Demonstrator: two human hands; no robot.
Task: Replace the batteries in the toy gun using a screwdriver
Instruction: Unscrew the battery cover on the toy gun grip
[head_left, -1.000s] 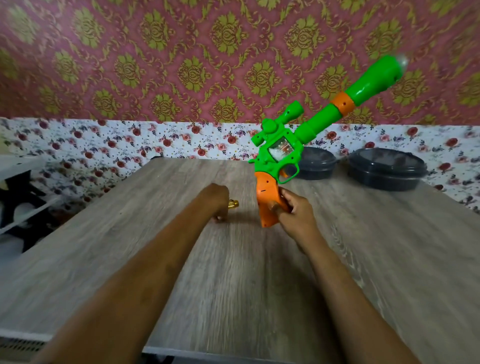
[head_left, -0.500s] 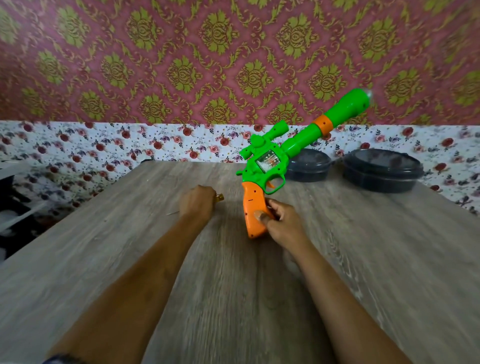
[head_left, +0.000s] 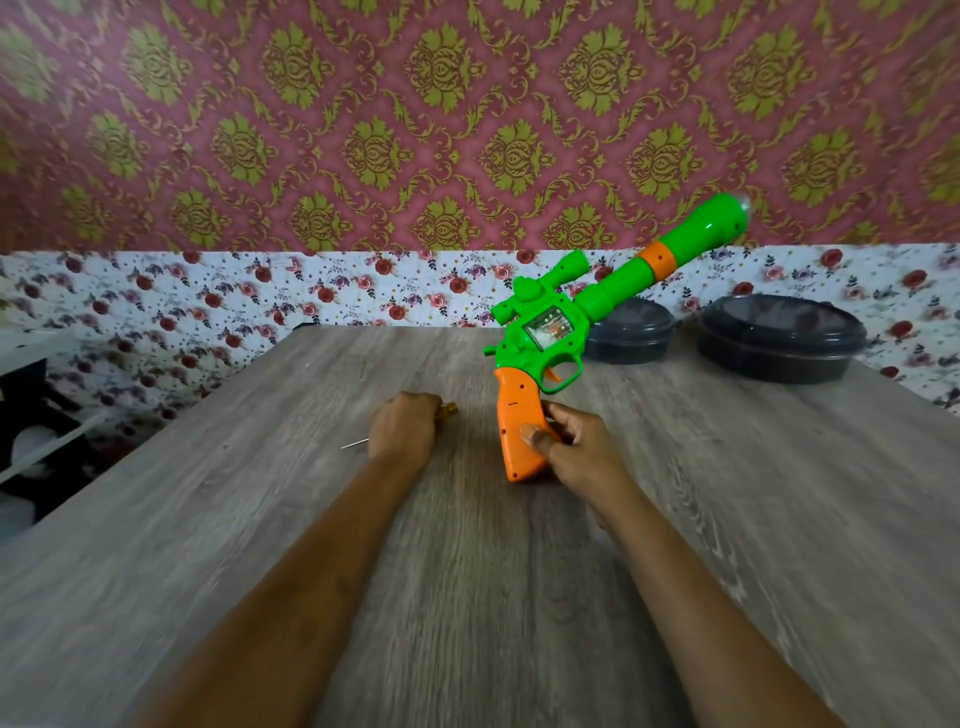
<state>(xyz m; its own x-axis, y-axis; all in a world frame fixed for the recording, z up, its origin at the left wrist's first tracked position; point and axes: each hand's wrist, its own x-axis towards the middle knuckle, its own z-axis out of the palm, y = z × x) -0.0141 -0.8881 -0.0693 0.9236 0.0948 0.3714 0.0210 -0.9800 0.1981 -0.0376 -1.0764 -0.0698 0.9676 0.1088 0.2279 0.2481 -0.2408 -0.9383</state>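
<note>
Now the right hand (head_left: 576, 447) grips the toy gun (head_left: 550, 332) by its orange handle, thumb pressed on the near face and fingers curled round the far side. The handle's butt is low over the desk (head_left: 467, 597); whether it touches the wood cannot be told. The green body and long barrel slant up and to the right, the clear-tipped muzzle high against the wall. Just to the left, the left hand (head_left: 402, 426) lies knuckles-up on the desk, closed round the screwdriver (head_left: 448, 410). Its golden handle end pokes out on the right of the fist and the thin metal shaft shows on the left. At the far right of the desk stand two dark lidded bowls (head_left: 779, 338), side by side, behind the gun's barrel.
</note>
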